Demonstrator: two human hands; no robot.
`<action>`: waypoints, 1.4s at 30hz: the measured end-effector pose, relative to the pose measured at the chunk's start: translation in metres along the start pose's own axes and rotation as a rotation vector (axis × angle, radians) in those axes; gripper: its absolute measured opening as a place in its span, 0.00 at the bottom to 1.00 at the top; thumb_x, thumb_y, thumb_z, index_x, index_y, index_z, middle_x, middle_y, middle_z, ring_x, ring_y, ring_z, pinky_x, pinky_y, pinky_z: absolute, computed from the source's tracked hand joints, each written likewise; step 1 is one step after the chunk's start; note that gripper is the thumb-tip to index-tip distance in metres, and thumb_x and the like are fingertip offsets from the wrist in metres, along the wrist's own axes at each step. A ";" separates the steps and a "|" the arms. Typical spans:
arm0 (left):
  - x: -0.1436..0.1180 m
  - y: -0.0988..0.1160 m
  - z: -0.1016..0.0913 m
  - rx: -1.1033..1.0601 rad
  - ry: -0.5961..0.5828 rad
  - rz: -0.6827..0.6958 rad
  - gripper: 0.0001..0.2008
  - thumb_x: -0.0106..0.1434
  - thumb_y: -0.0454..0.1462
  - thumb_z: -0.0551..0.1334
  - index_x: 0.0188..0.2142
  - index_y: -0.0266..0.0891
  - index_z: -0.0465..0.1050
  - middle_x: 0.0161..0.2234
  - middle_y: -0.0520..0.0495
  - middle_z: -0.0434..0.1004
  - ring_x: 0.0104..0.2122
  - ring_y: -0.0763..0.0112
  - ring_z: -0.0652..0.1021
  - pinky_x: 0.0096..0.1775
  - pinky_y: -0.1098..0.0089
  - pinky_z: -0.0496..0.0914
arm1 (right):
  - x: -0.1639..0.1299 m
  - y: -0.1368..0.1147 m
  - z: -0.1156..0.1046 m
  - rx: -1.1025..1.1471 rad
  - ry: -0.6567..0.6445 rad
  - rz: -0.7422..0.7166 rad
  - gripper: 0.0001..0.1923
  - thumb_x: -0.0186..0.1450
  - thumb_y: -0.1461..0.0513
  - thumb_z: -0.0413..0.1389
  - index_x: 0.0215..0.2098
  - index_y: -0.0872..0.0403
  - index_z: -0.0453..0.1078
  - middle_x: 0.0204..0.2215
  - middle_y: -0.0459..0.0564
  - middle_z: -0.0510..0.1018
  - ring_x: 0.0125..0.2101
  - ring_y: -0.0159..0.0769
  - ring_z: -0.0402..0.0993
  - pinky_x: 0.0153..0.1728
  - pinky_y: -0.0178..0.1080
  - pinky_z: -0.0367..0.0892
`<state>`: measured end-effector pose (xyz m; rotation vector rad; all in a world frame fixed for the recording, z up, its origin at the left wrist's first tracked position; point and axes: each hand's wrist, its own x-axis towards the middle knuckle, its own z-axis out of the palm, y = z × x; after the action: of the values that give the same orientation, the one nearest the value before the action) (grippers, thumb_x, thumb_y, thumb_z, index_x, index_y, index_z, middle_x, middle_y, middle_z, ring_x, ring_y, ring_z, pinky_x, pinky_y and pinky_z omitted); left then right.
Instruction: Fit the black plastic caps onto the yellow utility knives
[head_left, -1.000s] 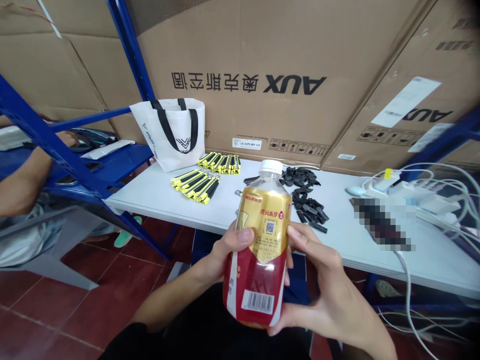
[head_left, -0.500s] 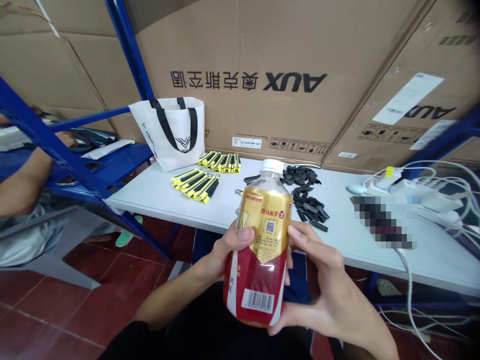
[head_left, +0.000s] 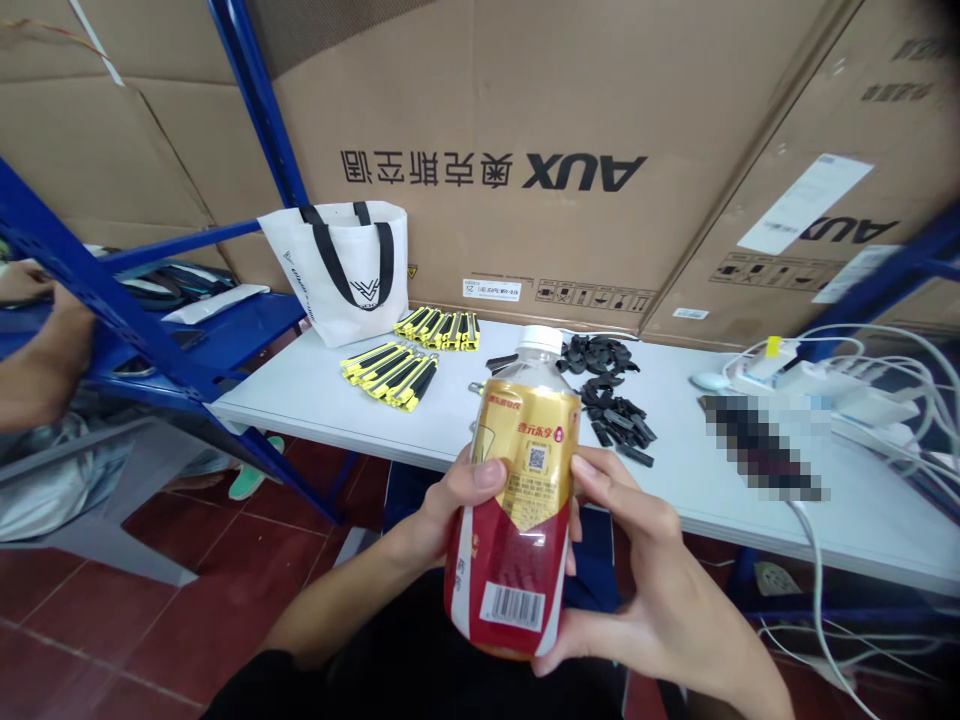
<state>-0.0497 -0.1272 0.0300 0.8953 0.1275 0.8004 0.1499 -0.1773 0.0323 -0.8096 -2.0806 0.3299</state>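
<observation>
"AUX" is printed on the cardboard box (head_left: 525,150) behind the white table (head_left: 315,385). A capped bottle (head_left: 517,500), gold-and-red labelled with barcode and QR code, is held upright before the table, clasped between left hand (head_left: 442,500) and right hand (head_left: 645,580).

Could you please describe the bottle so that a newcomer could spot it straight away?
In front of the long white table, the left hand and right hand grip a clear plastic bottle with a gold-and-red label from either side. It has a white cap and a barcode, and is the only bottle in sight.
</observation>
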 end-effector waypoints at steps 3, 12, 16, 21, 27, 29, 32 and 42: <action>-0.001 0.000 0.000 0.003 -0.003 -0.001 0.36 0.62 0.62 0.65 0.51 0.30 0.78 0.41 0.32 0.85 0.41 0.47 0.87 0.37 0.61 0.82 | -0.001 0.001 0.000 0.001 -0.002 -0.004 0.64 0.56 0.45 0.75 0.80 0.41 0.45 0.73 0.59 0.61 0.67 0.55 0.71 0.62 0.48 0.76; 0.000 0.004 0.000 0.044 0.007 -0.007 0.36 0.60 0.60 0.67 0.51 0.30 0.77 0.42 0.31 0.85 0.42 0.45 0.86 0.36 0.60 0.82 | -0.001 0.000 0.000 -0.027 -0.012 -0.023 0.63 0.58 0.45 0.74 0.80 0.41 0.43 0.73 0.59 0.62 0.65 0.55 0.73 0.61 0.48 0.77; -0.001 0.004 -0.002 0.073 -0.001 -0.019 0.36 0.60 0.60 0.67 0.52 0.31 0.77 0.41 0.32 0.85 0.39 0.47 0.87 0.36 0.60 0.82 | -0.002 0.000 -0.002 -0.051 -0.020 -0.029 0.64 0.57 0.45 0.74 0.80 0.41 0.43 0.73 0.59 0.63 0.65 0.56 0.73 0.61 0.50 0.77; 0.000 0.002 -0.005 0.122 -0.005 -0.014 0.36 0.60 0.60 0.67 0.51 0.31 0.79 0.40 0.33 0.85 0.33 0.52 0.86 0.32 0.63 0.80 | -0.008 0.003 -0.003 -0.103 -0.035 -0.014 0.65 0.57 0.45 0.74 0.81 0.42 0.41 0.74 0.61 0.62 0.66 0.59 0.72 0.60 0.52 0.78; 0.001 0.006 -0.008 0.163 -0.017 -0.016 0.36 0.58 0.60 0.69 0.51 0.32 0.79 0.38 0.35 0.84 0.30 0.56 0.85 0.32 0.63 0.80 | -0.017 0.008 -0.010 -0.133 -0.089 0.009 0.66 0.58 0.44 0.74 0.81 0.40 0.39 0.75 0.61 0.59 0.68 0.61 0.69 0.63 0.56 0.75; 0.000 0.011 -0.010 0.198 -0.002 -0.003 0.35 0.58 0.58 0.71 0.52 0.32 0.79 0.40 0.35 0.85 0.31 0.55 0.85 0.33 0.63 0.80 | -0.017 0.012 -0.016 -0.087 -0.164 0.039 0.69 0.55 0.42 0.74 0.81 0.40 0.38 0.75 0.61 0.60 0.67 0.61 0.70 0.63 0.57 0.73; -0.007 0.019 -0.018 0.282 0.077 0.018 0.31 0.58 0.53 0.74 0.53 0.35 0.78 0.39 0.38 0.85 0.33 0.56 0.86 0.35 0.65 0.79 | -0.019 0.025 -0.023 0.126 -0.356 0.186 0.67 0.57 0.39 0.72 0.81 0.42 0.41 0.72 0.61 0.66 0.60 0.54 0.77 0.60 0.52 0.76; -0.070 0.045 -0.091 0.502 0.527 0.079 0.31 0.58 0.52 0.75 0.54 0.37 0.73 0.43 0.37 0.86 0.37 0.52 0.86 0.40 0.58 0.82 | -0.126 0.136 0.067 -0.252 -1.127 0.898 0.35 0.66 0.57 0.65 0.70 0.52 0.70 0.63 0.66 0.77 0.61 0.62 0.76 0.61 0.55 0.67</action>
<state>-0.1626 -0.0983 -0.0104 1.1431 0.7864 1.0900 0.2078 -0.1534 -0.1548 -2.0434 -2.6166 1.2496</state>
